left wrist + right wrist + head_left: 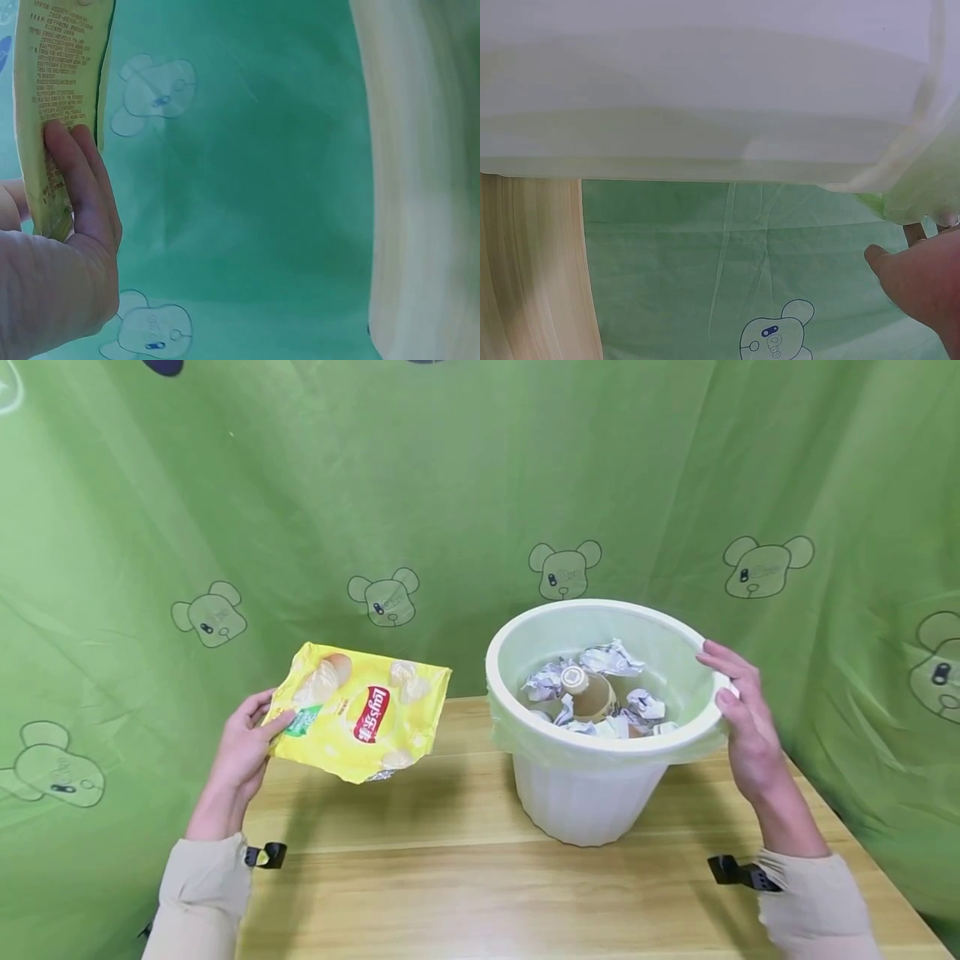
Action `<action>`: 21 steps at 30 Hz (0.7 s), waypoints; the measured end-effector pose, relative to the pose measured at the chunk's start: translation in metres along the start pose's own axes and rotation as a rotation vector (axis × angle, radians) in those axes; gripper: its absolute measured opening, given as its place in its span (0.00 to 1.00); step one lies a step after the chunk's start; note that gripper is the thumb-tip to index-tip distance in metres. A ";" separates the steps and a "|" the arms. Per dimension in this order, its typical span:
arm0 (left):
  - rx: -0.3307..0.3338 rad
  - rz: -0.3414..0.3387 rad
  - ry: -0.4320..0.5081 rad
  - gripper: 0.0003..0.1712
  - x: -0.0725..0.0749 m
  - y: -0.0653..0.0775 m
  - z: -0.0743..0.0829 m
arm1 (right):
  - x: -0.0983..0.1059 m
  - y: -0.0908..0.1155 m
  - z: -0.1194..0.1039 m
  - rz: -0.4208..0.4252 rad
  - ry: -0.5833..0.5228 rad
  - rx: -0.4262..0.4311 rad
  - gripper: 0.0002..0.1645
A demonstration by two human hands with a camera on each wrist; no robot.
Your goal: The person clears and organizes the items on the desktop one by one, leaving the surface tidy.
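Observation:
My left hand (pixel 243 739) pinches the left edge of a yellow Lay's chip bag (pixel 341 706), thumb on its printed front. In the left wrist view, fingers (pixel 79 176) press the bag's back (pixel 64 60), which carries small print. The bag is held above the table, left of a white trash bin (pixel 585 802). My right hand (pixel 750 735) grips the bin's right rim, with fingertips over the edge. A pale green liner (pixel 517 735) folds over the rim. Inside the bin are crumpled papers (pixel 611 657) and a bottle with a white cap (pixel 592 693).
The bin stands on a wooden table (pixel 450 877). A green curtain (pixel 450 468) printed with bear heads hangs behind and on both sides. The table's right edge (pixel 862 835) runs beyond my right arm.

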State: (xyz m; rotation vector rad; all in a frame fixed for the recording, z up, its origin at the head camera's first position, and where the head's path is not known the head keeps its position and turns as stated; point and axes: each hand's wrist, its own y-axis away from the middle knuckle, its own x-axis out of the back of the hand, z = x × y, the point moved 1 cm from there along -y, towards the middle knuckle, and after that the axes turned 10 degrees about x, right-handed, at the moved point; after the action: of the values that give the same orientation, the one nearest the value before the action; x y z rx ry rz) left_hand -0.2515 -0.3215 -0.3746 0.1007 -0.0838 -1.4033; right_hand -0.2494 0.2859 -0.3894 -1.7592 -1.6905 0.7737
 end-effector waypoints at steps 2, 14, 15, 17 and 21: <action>0.003 -0.013 0.023 0.34 -0.002 0.000 0.005 | 0.000 0.000 0.000 0.000 -0.001 -0.003 0.29; -0.018 -0.053 0.087 0.36 -0.016 0.003 0.037 | -0.001 0.000 0.000 0.005 -0.007 -0.003 0.29; -0.022 -0.058 0.092 0.35 -0.018 0.003 0.040 | -0.001 0.000 0.000 0.006 -0.009 -0.004 0.29; -0.033 -0.070 0.104 0.33 -0.023 0.004 0.045 | -0.002 -0.001 -0.001 0.009 -0.009 -0.009 0.29; -0.058 -0.091 0.113 0.33 -0.032 0.007 0.054 | -0.002 0.000 -0.001 0.015 -0.011 -0.015 0.29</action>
State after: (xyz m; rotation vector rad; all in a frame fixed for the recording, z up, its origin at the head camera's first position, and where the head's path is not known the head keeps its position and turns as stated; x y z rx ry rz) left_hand -0.2569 -0.2898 -0.3198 0.1370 0.0564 -1.4867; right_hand -0.2486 0.2843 -0.3886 -1.7822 -1.6964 0.7807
